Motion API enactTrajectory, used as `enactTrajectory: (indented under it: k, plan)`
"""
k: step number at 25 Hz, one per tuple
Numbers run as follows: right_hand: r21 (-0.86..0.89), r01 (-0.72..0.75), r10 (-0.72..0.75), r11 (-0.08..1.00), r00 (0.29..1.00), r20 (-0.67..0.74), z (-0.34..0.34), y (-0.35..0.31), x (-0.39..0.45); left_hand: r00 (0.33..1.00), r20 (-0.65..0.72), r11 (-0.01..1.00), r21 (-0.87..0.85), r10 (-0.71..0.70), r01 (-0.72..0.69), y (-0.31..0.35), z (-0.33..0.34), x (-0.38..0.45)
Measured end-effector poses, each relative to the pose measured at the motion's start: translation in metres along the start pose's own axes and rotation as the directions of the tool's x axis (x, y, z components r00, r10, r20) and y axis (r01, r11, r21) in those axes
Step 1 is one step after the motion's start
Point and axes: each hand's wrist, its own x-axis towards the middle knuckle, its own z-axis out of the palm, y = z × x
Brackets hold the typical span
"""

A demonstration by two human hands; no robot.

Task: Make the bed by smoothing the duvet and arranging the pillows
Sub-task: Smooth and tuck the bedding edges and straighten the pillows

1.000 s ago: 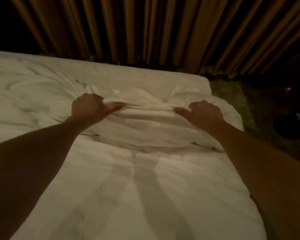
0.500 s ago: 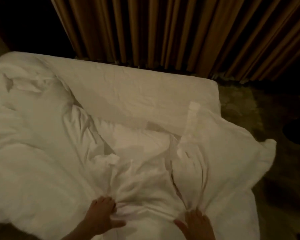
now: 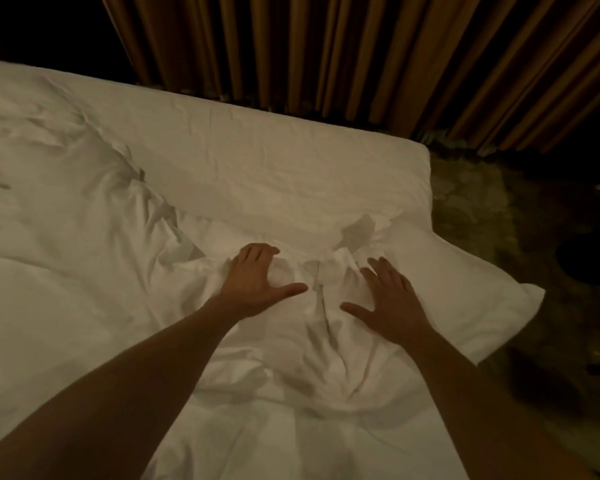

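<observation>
A white duvet [image 3: 66,271] lies rumpled over the near and left part of the bed, bunched into folds in the middle. Its corner [image 3: 492,306] hangs past the right edge of the mattress. My left hand [image 3: 253,282] rests flat on the bunched fabric, fingers spread and thumb out. A little to its right, my right hand [image 3: 392,303] also lies palm-down on the duvet with its fingers apart. Neither hand pinches any cloth. The bare white sheet [image 3: 274,150] shows on the far side of the bed. No pillow is in view.
Brown pleated curtains [image 3: 361,57] hang close behind the far edge of the bed. A dark patterned carpet [image 3: 482,216] runs along the right side, with dim dark objects [image 3: 589,258] on the floor at far right. The room is poorly lit.
Both hands gripped the duvet a second ago, pulled it towards me, then let go. They have since reached forward and now lie flat and spread on the bunched folds.
</observation>
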Motion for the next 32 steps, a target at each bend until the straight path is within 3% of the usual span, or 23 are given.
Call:
enactTrajectory:
  k: [4,6,10,15,18,23,26,29,32]
  plan:
    - [-0.102,0.183,-0.169,0.978,0.977,0.126,0.005,0.030,0.054,0.948,0.263,0.983,0.080,-0.181,0.166,0.028,0.044,0.026]
    - [-0.038,0.221,-0.210,0.975,0.960,0.183,0.013,0.039,0.074,0.913,0.301,0.961,0.119,-0.276,0.251,0.026,0.070,0.018]
    - [0.015,0.176,-0.171,0.984,0.926,0.336,0.031,0.053,0.078,0.897,0.248,0.929,0.165,-0.365,0.332,0.023,0.098,-0.016]
    - [-0.058,0.084,-0.059,0.995,0.937,0.345,0.026,0.051,0.029,0.823,0.193,0.826,0.324,-0.534,0.460,0.032,0.095,-0.066]
    - [-0.133,0.071,-0.031,0.989,0.960,0.280,0.014,0.054,-0.012,0.817,0.168,0.829,0.217,-0.552,0.516,0.035,0.083,-0.098]
    - [-0.278,0.077,-0.043,0.958,0.991,0.125,-0.028,0.063,-0.110,0.887,0.160,0.893,0.211,-0.433,0.398,0.054,0.035,-0.146]
    - [-0.304,-0.007,0.005,0.953,1.000,-0.009,-0.047,0.059,-0.187,0.946,0.159,0.938,0.250,-0.284,0.240,0.075,0.010,-0.191]
    - [-0.287,-0.064,0.032,0.956,0.993,-0.117,-0.031,0.044,-0.267,0.970,0.199,0.915,0.399,-0.143,0.053,0.077,0.000,-0.245]
    - [-0.195,-0.174,0.160,0.965,0.983,-0.086,0.022,0.046,-0.319,0.972,0.229,0.869,0.491,-0.055,-0.067,0.052,0.028,-0.276]
